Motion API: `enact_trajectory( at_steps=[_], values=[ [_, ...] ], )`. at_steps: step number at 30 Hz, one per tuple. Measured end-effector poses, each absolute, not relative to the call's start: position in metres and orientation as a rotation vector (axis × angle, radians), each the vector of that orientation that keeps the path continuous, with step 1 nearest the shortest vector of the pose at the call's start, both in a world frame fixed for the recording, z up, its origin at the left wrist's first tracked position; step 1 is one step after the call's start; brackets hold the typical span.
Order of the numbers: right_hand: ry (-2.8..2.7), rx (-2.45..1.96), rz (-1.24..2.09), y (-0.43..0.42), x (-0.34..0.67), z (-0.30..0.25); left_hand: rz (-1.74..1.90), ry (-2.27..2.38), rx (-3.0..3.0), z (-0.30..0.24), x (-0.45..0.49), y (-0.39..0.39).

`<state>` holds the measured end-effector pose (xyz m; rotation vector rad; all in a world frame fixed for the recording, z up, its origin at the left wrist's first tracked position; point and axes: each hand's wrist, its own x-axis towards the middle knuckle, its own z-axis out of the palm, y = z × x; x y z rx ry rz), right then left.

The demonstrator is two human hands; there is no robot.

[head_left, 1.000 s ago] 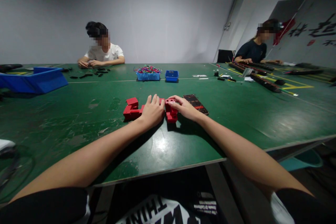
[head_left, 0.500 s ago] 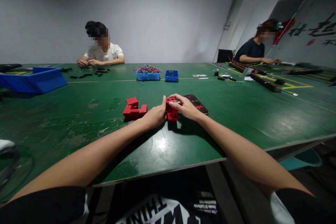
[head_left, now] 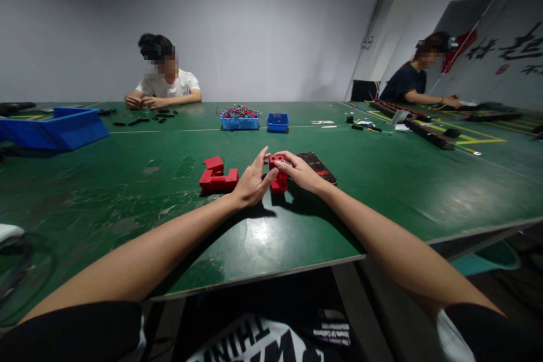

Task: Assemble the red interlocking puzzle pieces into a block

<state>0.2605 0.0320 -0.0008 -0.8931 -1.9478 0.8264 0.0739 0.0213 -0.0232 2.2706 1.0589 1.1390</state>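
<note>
Centrally, red block (head_left: 279, 182) sits between hands, at right hand's (head_left: 300, 173) fingertips, gripped near top. Left hand (head_left: 253, 182) spread wide, thumb parted from fingers, just left of block; contact unclear. Notched red piece (head_left: 219, 182) on desk (head_left: 169, 249), left of left hand. Phone (head_left: 314, 164) beyond right hand.
</note>
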Motion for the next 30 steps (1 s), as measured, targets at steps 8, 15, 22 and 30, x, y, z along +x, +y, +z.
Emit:
enact_trajectory(
  at_steps=[8,15,22,30],
  values=[
    [-2.001,-0.948,0.697,0.035,0.263,-0.001,1.054,0.897,2.356,-0.027,0.077,0.027],
    [-2.077,-1.057,0.257,0.041,0.271,-0.005,1.072,0.928,2.343,-0.026,0.077,0.024],
    [-2.289,-1.065,0.272,0.044,0.269,-0.017,1.056,1.098,2.328,-0.024,0.078,0.020],
    [-2.346,-1.275,0.169,0.043,0.272,-0.009,1.079,1.270,2.259,-0.022,0.078,0.019]
  ],
)
